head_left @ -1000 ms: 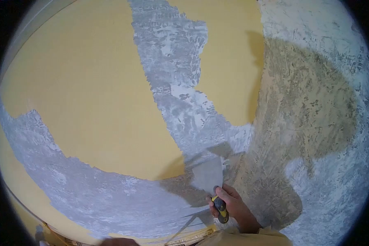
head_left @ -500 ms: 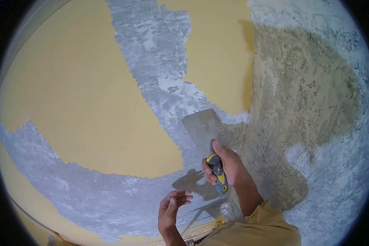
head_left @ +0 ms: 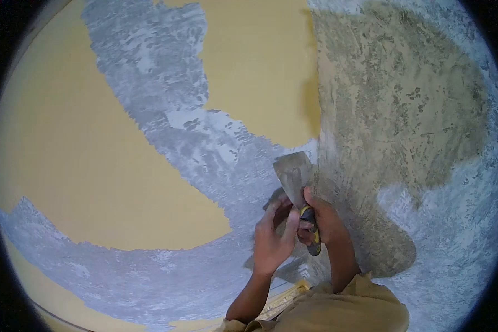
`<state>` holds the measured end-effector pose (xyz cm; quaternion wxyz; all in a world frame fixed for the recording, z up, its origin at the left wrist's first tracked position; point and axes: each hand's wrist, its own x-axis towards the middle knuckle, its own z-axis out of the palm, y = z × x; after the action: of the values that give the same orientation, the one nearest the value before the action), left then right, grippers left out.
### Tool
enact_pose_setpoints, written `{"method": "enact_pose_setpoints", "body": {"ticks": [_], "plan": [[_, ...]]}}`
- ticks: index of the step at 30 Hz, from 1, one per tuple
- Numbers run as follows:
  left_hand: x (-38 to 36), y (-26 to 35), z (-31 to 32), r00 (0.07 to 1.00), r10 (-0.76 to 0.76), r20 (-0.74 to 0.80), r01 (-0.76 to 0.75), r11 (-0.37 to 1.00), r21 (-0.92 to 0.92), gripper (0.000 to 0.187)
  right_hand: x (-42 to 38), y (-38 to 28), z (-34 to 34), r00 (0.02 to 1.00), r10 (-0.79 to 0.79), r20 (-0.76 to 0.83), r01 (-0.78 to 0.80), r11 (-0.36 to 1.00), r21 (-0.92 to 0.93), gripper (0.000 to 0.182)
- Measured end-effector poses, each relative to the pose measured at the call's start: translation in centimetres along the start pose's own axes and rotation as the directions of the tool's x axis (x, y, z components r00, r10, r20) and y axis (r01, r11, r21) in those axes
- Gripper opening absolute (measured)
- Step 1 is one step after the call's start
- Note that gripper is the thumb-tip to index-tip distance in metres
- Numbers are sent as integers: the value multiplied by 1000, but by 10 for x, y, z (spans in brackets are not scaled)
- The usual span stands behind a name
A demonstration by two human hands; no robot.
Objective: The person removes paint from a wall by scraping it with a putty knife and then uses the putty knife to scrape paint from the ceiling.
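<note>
- nearest, along the bottom edge, is tan clothing (head_left: 343,310) covering the person's upper arms, both forearms reaching up out of it.
- the right hand (head_left: 325,221) is wrapped round the handle of a scraper (head_left: 295,180); its thumb lies extended along the neck of the tool, and the other fingers are curled in against the grip.
- the left hand (head_left: 274,238) is raised just beside it, on the left, fingers loosely bent and close to each other, thumb standing apart from them; whether a fingertip meets the blade, i cannot tell.
- the scraper sits between the hands and the wall, its black-and-yellow handle down and its wide, greyish blade tilted up and slightly left; i cannot tell if the blade touches the wall.
- low down behind the arms runs a patterned gold strip (head_left: 293,292), partly hidden by the clothing.
- beyond is the wall: ragged-edged yellow covering (head_left: 105,166) on the left and upper middle, with mottled grey-white plaster (head_left: 149,61) between and around it.
- a large shadow (head_left: 404,110) darkens the plaster on the right.
</note>
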<state>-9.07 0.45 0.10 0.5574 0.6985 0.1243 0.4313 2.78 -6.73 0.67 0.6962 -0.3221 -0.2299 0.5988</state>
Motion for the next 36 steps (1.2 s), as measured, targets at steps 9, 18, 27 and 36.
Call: {"method": "enact_pose_setpoints", "body": {"ticks": [9, 18, 27, 36], "plan": [[44, 26, 53, 954, -194, -230, 232, 960, 154, 31, 14, 1, -37, 988, -155, -17, 149, 973, -177, 49], [50, 11, 64, 961, -36, -273, 133, 930, 344, 29, -8, -3, -31, 991, 110, -78, -111, 994, -11, 59], [58, 6, 75, 924, 110, -367, -22, 971, 236, 33, -14, -11, -32, 969, 72, -238, -133, 959, -252, 58], [72, 11, 82, 902, 162, -400, -78, 973, 218, 31, -10, -36, -17, 995, -62, -77, 29, 926, -375, 55]]}}
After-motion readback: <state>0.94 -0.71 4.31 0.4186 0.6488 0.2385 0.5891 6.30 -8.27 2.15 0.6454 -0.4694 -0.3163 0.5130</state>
